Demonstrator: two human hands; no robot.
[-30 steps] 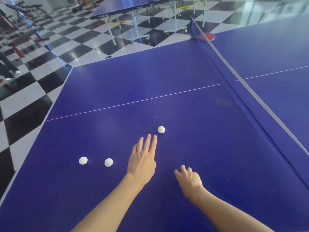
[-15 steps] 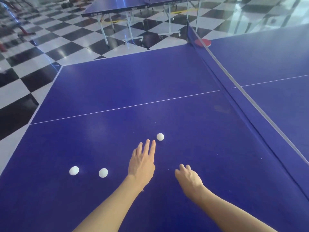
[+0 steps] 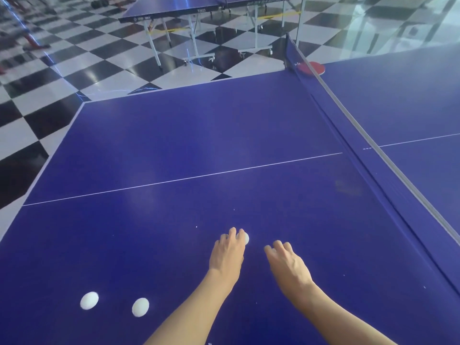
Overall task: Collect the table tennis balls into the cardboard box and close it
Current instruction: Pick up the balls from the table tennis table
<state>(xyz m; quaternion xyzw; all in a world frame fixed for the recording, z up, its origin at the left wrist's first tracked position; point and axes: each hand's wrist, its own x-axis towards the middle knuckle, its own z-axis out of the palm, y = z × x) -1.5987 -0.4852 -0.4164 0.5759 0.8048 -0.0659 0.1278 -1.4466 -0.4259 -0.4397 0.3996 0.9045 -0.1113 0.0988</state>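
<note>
Blue worktop (image 3: 174,135), net (image 3: 361,150) at 2 o'clock; chequered floor (image 3: 74,70) beyond. Left hand (image 3: 227,255) curls over a table tennis ball (image 3: 246,238); right hand (image 3: 288,265) loosely curled, holding nothing.

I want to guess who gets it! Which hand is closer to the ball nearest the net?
Left. The left hand has its fingertips on the ball; the right hand is apart, to the ball's right.
</note>
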